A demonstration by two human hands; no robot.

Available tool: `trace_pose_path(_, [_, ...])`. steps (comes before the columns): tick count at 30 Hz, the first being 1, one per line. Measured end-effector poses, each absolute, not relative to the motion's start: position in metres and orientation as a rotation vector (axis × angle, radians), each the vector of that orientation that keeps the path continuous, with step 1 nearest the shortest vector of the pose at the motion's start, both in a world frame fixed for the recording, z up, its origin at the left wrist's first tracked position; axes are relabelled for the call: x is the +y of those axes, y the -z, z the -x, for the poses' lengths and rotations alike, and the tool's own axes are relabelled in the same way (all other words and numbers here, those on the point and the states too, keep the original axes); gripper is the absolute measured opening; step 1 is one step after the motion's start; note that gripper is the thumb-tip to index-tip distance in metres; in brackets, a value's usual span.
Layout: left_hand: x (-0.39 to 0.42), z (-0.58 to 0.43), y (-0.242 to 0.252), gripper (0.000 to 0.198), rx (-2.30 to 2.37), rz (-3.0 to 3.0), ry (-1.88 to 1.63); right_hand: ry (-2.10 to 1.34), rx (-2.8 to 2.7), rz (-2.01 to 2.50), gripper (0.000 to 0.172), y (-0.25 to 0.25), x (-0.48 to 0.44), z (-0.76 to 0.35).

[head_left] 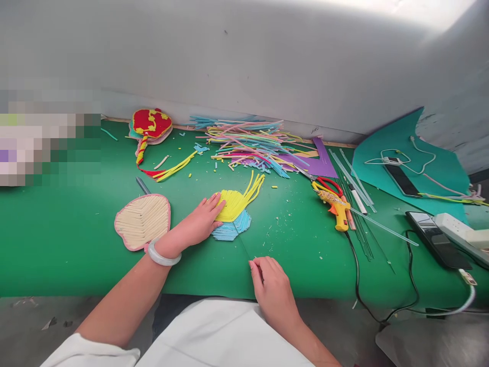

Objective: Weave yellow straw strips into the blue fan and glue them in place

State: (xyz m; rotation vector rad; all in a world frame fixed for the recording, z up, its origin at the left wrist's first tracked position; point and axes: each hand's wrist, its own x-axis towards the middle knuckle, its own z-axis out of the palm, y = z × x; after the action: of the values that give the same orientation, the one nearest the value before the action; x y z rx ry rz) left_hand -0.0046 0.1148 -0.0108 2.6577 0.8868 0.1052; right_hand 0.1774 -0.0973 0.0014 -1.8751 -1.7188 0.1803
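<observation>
A yellow fan-shaped piece (229, 205) made of side-by-side fuzzy stems lies over a blue striped piece (237, 227), with loose yellow ends trailing up and right. My left hand (204, 216) lies on their left side, fingers stretched out over the yellow one and thumb near the blue edge. From the blue piece a thin dark wire (243, 246) runs down and right. Its lower end is pinched between thumb and fingers of my right hand (269, 280), close to the table's front edge. Left of my left hand rests a cream fan-shaped piece (141, 221) with a pink border.
A heap of coloured stems (252, 142) lies at the back, beside a red and yellow fan (152, 125). To the right are scissors (330, 186), a yellow glue gun (338, 209) with its cable, thin green wires (357, 229), a phone (435, 242) and a power strip (462, 234).
</observation>
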Motion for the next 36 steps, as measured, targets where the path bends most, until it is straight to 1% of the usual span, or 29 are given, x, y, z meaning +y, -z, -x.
trace_pose_path(22, [0.116,0.004,0.010,0.058,0.878,-2.697,-0.088,-0.099,-1.705,1.940,0.036,0.007,-0.092,-0.178])
trace_pose_path(36, [0.115,0.004,0.009,0.057,0.888,-2.702,-0.082,-0.040,-1.761,1.958,0.030,0.012,-0.082,-0.181])
